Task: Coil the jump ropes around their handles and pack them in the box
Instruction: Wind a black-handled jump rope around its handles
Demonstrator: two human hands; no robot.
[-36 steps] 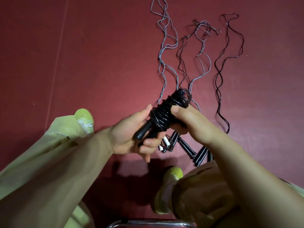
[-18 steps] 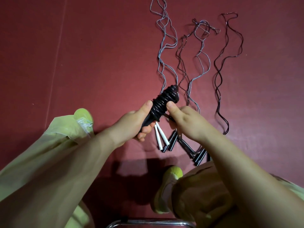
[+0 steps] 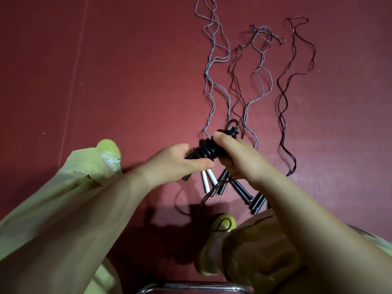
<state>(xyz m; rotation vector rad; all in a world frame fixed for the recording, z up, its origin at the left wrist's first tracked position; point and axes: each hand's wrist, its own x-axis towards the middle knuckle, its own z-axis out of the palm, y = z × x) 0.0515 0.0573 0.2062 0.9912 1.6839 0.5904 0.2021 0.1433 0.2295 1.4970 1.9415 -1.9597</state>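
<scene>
Cord of the coiled jump rope point(image 3: 209, 148), mid-frame, looks light, slick and springy; left hand point(image 3: 180, 161) grips its handles, right hand point(image 3: 231, 154) clenches the wraps, the best hold against unwinding.

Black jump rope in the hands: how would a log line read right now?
left hand: grips handle end | right hand: grips coiled black jump rope | loose ropes: on floor

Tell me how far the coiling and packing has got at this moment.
Done: nothing visibly packed; no box identifiable in view. In hand: the left hand and right hand grip one black jump rope, mostly coiled around its handles, a loose tail hanging below. Left: several uncoiled ropes on the red floor, handles near the feet.
</scene>
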